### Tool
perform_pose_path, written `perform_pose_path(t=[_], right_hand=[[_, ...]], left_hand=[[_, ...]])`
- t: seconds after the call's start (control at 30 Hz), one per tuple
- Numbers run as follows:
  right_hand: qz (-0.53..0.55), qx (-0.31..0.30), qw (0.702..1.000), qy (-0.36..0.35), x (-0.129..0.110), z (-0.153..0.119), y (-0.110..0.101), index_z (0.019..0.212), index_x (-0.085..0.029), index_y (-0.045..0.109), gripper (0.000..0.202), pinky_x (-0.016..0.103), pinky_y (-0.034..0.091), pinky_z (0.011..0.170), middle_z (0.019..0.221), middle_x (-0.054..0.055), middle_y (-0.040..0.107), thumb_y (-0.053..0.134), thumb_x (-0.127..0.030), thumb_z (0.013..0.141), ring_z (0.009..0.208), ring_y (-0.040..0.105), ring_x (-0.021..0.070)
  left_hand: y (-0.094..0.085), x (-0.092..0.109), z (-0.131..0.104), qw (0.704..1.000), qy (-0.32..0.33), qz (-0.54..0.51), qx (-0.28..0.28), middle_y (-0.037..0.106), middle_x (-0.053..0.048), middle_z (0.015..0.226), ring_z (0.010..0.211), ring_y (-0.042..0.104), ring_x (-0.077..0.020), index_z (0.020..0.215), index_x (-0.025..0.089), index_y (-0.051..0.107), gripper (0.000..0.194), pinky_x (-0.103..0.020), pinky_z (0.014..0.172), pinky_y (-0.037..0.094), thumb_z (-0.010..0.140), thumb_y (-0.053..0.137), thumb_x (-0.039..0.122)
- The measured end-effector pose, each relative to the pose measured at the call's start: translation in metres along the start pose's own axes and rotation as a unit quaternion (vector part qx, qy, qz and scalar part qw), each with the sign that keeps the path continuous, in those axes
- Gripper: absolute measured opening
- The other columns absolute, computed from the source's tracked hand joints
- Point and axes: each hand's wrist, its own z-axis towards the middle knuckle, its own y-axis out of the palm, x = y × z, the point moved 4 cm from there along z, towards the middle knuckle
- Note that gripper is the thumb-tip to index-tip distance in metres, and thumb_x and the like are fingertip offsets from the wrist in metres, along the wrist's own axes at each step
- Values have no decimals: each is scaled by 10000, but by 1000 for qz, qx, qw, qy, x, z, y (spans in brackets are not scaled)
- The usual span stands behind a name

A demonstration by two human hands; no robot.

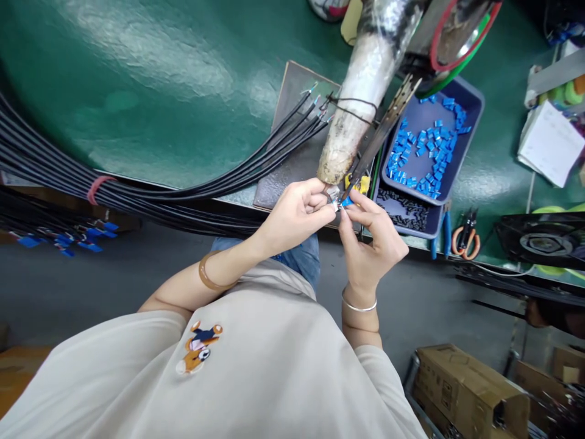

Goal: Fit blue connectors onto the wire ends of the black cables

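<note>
My left hand (305,210) is closed in a pinch at the green table's front edge, on the end of a cable whose detail is too small to make out. Right beside it, my right hand (371,235) pinches a small blue connector (347,202). The fingertips of both hands nearly meet under the tip of a soldering iron-like metal tool (381,137). A wrapped white tube (359,91) comes down just above my hands. Black cables (219,183) with stripped coloured ends lie to the left, over a grey board (286,164).
A blue-grey bin (475,116) holds many blue connectors; a second bin (432,228) below it holds small black parts. Pliers (446,231) and orange-handled cutters (466,238) lie to the right. Papers (551,143), a black fan (543,241) and floor cartons (466,384) are farther right.
</note>
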Motion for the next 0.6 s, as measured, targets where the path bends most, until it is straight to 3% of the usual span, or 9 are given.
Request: perform_pose_path(t=[0.23,0.43,0.5,0.6], right_hand=[[-42,-22,998,-33,1,-3,2,881,-229,611,85,285,619,832,1095,41,768,642,-151,871,953,756,163],[-48,-4,998,-47,0,-3,0,910,-223,622,142,251,601,834,1014,24,774,653,-96,854,961,751,149],[-42,5,999,-25,3,-4,-2,894,-219,638,130,251,606,806,972,16,770,663,-99,849,907,750,140],[29,-40,996,80,12,-6,-1,841,-207,643,51,240,619,715,891,4,748,654,-170,874,829,737,127]], left_hand=[[-1,-4,2,1000,0,9,-7,232,85,580,495,199,-43,742,186,454,129,-204,445,164,774,553,111],[-2,-8,-2,998,-3,57,-10,274,84,576,486,239,-34,771,170,497,92,-181,447,199,803,580,146],[-5,-7,-5,995,15,99,11,357,73,586,501,305,-32,768,160,517,110,-170,462,253,787,625,152],[-9,-4,-12,990,40,128,39,514,32,627,547,435,-47,750,141,565,136,-168,507,351,789,680,202]])
